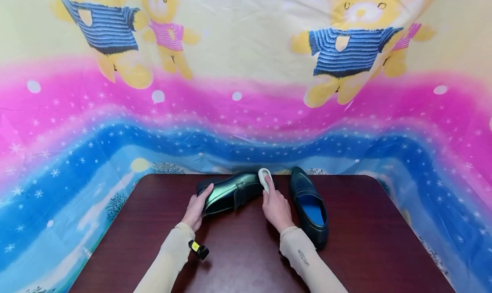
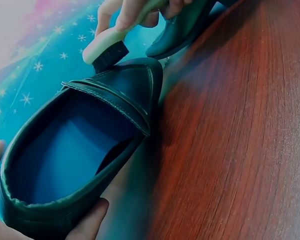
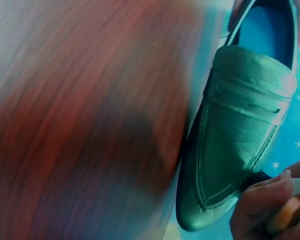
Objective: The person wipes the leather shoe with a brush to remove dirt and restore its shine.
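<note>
Apparently, brushing is underway: the left hand [image 1: 197, 205] grips a penny loafer [image 1: 224, 189] near the table's [image 1: 246, 252] far edge; the right hand [image 1: 277, 206] clasps a brush [image 2: 101, 46] at its toe [image 3: 192, 218]. Steady strokes seem called for.

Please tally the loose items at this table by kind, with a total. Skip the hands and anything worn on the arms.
Shoes: 2 (held shoe in the left hand, other shoe on the table)
Brushes: 1 (white brush in the right hand)
Total: 3

Sleeve print [image 1: 303, 258], yellow wrist label [image 1: 195, 246]; both illegible
</note>
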`<state>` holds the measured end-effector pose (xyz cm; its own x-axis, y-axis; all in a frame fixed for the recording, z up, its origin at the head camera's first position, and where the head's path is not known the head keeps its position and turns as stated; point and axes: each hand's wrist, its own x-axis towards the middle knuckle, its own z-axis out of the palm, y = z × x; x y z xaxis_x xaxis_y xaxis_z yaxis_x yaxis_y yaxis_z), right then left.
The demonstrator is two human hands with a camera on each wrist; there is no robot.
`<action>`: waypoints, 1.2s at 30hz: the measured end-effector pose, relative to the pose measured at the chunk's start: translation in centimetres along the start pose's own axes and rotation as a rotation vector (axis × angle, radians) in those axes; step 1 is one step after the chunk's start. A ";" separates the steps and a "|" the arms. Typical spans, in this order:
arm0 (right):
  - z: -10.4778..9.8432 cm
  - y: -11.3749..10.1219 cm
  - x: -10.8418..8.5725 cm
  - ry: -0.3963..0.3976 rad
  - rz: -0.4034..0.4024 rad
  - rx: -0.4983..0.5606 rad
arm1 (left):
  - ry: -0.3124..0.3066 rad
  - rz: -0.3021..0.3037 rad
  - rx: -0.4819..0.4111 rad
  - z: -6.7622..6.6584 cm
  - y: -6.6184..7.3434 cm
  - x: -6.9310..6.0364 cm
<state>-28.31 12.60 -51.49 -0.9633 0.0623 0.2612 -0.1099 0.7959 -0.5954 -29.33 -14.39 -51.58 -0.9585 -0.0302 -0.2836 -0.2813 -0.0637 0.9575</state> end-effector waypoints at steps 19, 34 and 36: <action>0.8 0.1 0.7 0.025 -0.043 -0.023 | -0.021 -0.025 -0.030 -0.2 -0.4 0.2; 0.5 -0.9 0.7 0.004 -0.098 0.086 | -0.010 -0.025 -0.015 -0.3 -0.6 0.3; 0.6 -1.4 0.7 -0.008 -0.156 0.087 | -0.017 -0.025 -0.011 -0.3 -0.5 0.0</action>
<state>-28.99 11.15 -50.94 -0.9346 -0.0629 0.3502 -0.2789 0.7406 -0.6114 -29.17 -14.64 -52.09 -0.9519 -0.0119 -0.3061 -0.3044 -0.0749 0.9496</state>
